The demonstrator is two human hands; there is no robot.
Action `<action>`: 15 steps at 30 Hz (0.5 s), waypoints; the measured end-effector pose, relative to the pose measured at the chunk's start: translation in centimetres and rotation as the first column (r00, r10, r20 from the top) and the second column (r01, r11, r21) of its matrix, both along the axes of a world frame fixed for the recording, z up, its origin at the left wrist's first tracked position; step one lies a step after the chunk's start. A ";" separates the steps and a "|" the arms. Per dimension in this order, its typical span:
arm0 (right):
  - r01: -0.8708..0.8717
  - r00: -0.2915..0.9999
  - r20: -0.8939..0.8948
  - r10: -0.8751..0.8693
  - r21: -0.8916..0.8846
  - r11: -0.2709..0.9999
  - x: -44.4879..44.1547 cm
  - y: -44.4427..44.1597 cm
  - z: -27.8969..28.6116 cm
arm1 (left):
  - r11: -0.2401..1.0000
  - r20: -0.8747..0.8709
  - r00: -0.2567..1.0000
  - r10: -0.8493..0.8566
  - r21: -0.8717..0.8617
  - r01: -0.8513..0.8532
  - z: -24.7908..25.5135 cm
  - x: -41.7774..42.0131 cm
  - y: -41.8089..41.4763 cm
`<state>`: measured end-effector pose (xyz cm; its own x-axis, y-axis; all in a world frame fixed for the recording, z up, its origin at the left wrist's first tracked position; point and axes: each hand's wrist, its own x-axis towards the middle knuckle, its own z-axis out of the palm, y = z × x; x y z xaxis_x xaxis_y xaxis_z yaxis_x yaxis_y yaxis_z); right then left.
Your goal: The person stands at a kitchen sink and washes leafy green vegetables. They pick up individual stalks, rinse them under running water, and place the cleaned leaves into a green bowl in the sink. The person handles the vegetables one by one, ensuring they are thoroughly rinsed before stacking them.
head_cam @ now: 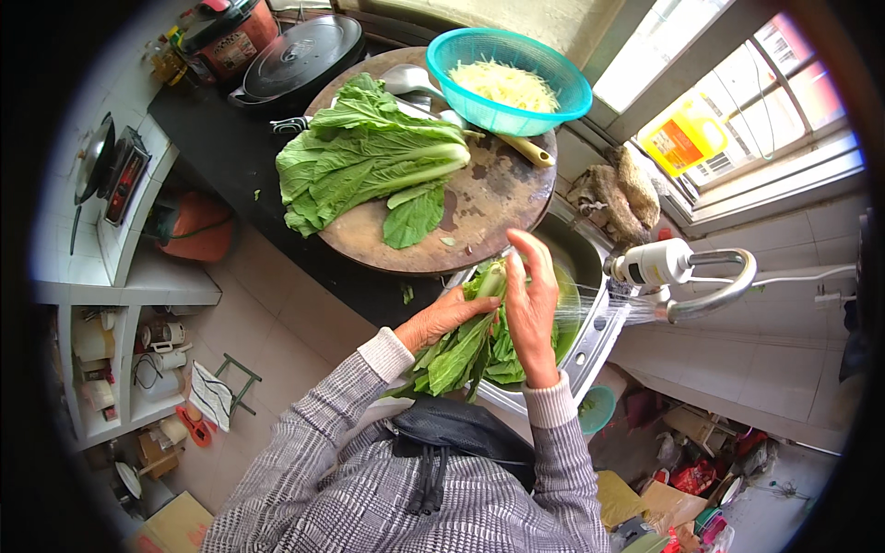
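My left hand (446,318) grips a bunch of leafy greens (449,363) just below its pale stem end, over the near side of the metal sink (591,345). Close on the other side of the stems is my right hand (534,297), raised with thumb and fingers apart; I see nothing held in it. Water sprays sideways from the curved metal tap (719,297) towards this hand. More green leaves (508,345) lie under my hands, partly hidden by them. Greenish water shows in the basin.
On the round wooden chopping board (498,200) lie a large leafy head of greens (373,155) and a knife handle (290,124). A turquoise plastic colander (511,117) holds pale shreds. A lidded black pan (304,59) stands behind. A small turquoise basin (597,408) sits below the sink.
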<state>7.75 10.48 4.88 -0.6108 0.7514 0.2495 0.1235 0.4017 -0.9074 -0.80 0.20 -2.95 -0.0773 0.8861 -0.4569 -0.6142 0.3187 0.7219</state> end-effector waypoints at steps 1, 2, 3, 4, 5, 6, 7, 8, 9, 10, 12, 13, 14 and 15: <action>-0.034 0.999 0.015 0.033 0.070 0.997 -1.7 0.2 0.6 | 0.999 -0.052 0.997 0.048 0.012 -0.047 1.6 -0.6 0.0; -0.056 0.998 0.026 0.054 0.122 0.991 -3.6 0.8 0.7 | 0.998 -0.047 0.997 0.054 -0.012 -0.055 1.7 -1.0 -0.1; -0.079 0.996 0.040 0.074 0.175 0.981 -5.4 1.4 0.7 | 0.997 -0.039 0.997 0.061 -0.035 -0.063 1.8 -1.5 -0.3; -0.054 0.998 0.037 0.048 0.208 0.977 -7.1 2.0 0.7 | 0.999 -0.038 0.998 0.051 0.004 -0.051 2.4 -2.1 -0.8; -0.028 0.999 0.033 0.021 0.240 0.970 -8.6 2.5 0.5 | 0.997 -0.054 0.996 0.072 0.030 -0.070 2.5 -2.4 -0.8; -0.018 0.999 0.035 0.009 0.245 0.969 -9.9 3.2 0.0 | 0.998 -0.059 0.996 0.061 0.015 -0.060 2.7 -2.9 -0.8; -0.003 1.000 -0.004 0.004 0.220 0.975 -10.9 3.8 -0.5 | 0.999 -0.062 0.997 0.049 0.001 -0.049 3.0 -3.4 -0.9; 0.041 0.999 -0.031 -0.038 0.127 0.991 -11.0 4.3 -0.6 | 0.999 -0.055 0.998 0.042 0.015 -0.042 3.2 -3.8 -0.9; 0.078 0.996 -0.055 -0.077 0.028 0.997 -11.1 4.5 -0.4 | 0.999 -0.074 0.996 0.042 0.024 -0.041 3.6 -4.2 -1.1; 0.144 0.980 -0.127 -0.154 -0.082 0.986 -10.9 4.3 0.3 | 0.999 -0.093 0.995 0.038 0.033 -0.035 4.1 -4.7 -1.2; 0.146 0.966 -0.186 -0.179 -0.178 0.973 -9.6 4.5 -0.1 | 0.999 -0.096 0.995 0.032 0.045 -0.028 4.2 -5.3 -1.3; 0.133 0.964 -0.189 -0.187 -0.266 0.955 -8.5 3.9 0.4 | 0.999 -0.090 0.995 0.035 0.039 -0.032 4.1 -5.5 -1.3; 0.096 0.961 -0.211 -0.180 -0.358 0.929 -7.4 2.4 1.0 | 0.999 -0.084 0.996 0.033 0.032 -0.031 4.1 -5.6 -1.4; 0.052 0.965 -0.213 -0.155 -0.420 0.906 -5.8 1.2 0.6 | 0.999 -0.070 0.997 0.017 0.030 -0.015 4.1 -5.4 -1.2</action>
